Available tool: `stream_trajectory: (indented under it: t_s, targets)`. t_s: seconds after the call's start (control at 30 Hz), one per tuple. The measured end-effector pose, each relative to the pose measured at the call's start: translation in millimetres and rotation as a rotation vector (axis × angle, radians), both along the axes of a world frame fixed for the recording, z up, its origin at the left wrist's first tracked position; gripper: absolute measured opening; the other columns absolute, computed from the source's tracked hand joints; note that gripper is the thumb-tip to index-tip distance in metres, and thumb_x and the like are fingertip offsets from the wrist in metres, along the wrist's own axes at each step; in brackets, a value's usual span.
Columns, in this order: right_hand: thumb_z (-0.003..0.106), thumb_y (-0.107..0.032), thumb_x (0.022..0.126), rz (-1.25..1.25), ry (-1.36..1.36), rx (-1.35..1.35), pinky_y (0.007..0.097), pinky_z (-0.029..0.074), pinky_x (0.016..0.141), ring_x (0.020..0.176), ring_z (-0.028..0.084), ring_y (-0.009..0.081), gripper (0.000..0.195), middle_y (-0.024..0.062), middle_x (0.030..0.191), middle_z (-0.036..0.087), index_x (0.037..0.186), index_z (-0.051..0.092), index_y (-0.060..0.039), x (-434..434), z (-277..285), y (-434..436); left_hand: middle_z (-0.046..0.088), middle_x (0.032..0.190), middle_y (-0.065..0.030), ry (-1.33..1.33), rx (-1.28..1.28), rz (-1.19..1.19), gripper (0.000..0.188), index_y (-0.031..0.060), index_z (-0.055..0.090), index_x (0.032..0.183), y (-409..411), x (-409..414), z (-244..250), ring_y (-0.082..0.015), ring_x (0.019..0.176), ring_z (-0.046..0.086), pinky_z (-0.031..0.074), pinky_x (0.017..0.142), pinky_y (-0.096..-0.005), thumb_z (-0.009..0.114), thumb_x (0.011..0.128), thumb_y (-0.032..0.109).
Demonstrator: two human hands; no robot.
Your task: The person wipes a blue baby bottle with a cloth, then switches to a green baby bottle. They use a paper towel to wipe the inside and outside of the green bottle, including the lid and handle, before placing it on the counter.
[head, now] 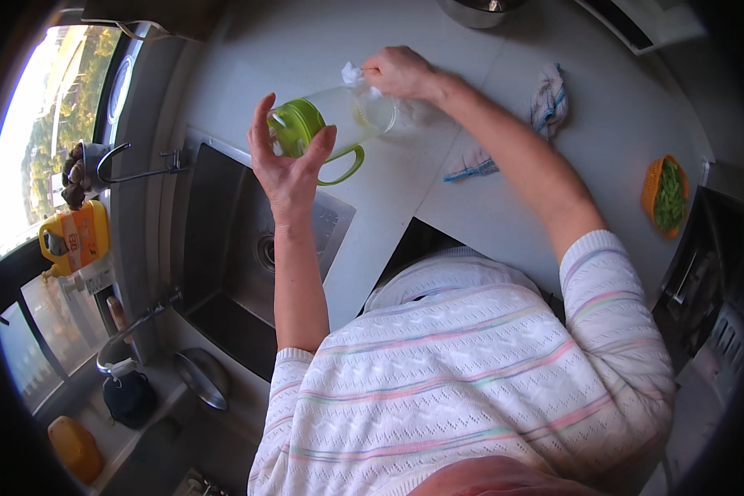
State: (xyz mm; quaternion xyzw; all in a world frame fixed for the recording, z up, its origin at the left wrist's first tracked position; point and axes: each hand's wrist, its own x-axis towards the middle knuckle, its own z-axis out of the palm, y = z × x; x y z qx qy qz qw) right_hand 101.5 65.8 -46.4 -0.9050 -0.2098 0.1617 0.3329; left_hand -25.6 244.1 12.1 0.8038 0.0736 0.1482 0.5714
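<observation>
My left hand (291, 155) grips a clear pitcher (341, 115) by its bright green end (301, 127), thumb and fingers on opposite sides. The pitcher lies tilted on its side above the counter, its green handle (350, 167) pointing towards me. At its clear round end, my right hand (400, 71) holds a crumpled white tissue or cloth (352, 73) with fingers closed; part of the white material shows below the fingers. A white and blue cloth (549, 102) lies rumpled on the counter, partly hidden behind my right forearm.
A steel sink (223, 204) with a tap (142, 177) is at the left. A metal bowl (480, 12) stands at the counter's far side. An orange basket of green vegetables (664, 195) sits at the right. A yellow jug (90, 239) stands by the window.
</observation>
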Motion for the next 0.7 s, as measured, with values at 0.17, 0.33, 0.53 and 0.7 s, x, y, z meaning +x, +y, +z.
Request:
stream_trajectory:
  t_s: [0.17, 0.33, 0.53, 0.7]
  targets:
    - [0.051, -0.037, 0.089, 0.110, -0.158, 0.355, 0.0342, 0.046, 0.086, 0.097, 0.060, 0.0283, 0.039, 0.0158, 0.105, 0.063, 0.108, 0.062, -0.0048, -15, 29, 6, 0.046, 0.108, -0.0065, -0.069, 0.113, -0.106, 0.075, 0.0071, 0.049, 0.125, 0, -5, 2, -0.0188, 0.097, 0.054, 0.045, 0.085, -0.0310, 0.082, 0.057, 0.014]
    - [0.036, -0.041, 0.098, 0.014, 0.056, 0.666, 0.0295, 0.043, 0.090, 0.098, 0.060, 0.0208, 0.047, 0.0115, 0.101, 0.066, 0.111, 0.063, -0.0046, -48, 10, 27, 0.050, 0.113, -0.0079, -0.068, 0.273, -0.222, 0.076, 0.0084, 0.050, 0.126, -8, 0, 19, -0.0189, 0.100, 0.054, 0.047, 0.085, -0.0318, 0.081, 0.057, 0.012]
    - [0.054, -0.030, 0.090, -0.176, -0.025, 0.358, 0.0308, 0.045, 0.085, 0.093, 0.062, 0.0239, 0.031, 0.0109, 0.098, 0.067, 0.102, 0.065, -0.0041, -31, 3, -25, 0.050, 0.119, -0.0103, -0.107, 0.568, -0.510, 0.075, 0.0132, 0.050, 0.127, -16, 21, 36, -0.0297, 0.103, 0.055, 0.046, 0.088, -0.0390, 0.075, 0.056, 0.015]
    - [0.066, -0.038, 0.074, -0.370, -0.434, -0.241, 0.0411, 0.047, 0.082, 0.093, 0.060, 0.0301, 0.043, 0.0108, 0.101, 0.065, 0.106, 0.062, -0.0103, -3, -27, -49, 0.044, 0.132, -0.0104, -0.153, 0.843, -0.754, 0.077, 0.0253, 0.049, 0.128, -40, 40, 47, -0.0343, 0.118, 0.044, 0.040, 0.099, -0.0461, 0.074, 0.055, 0.018]
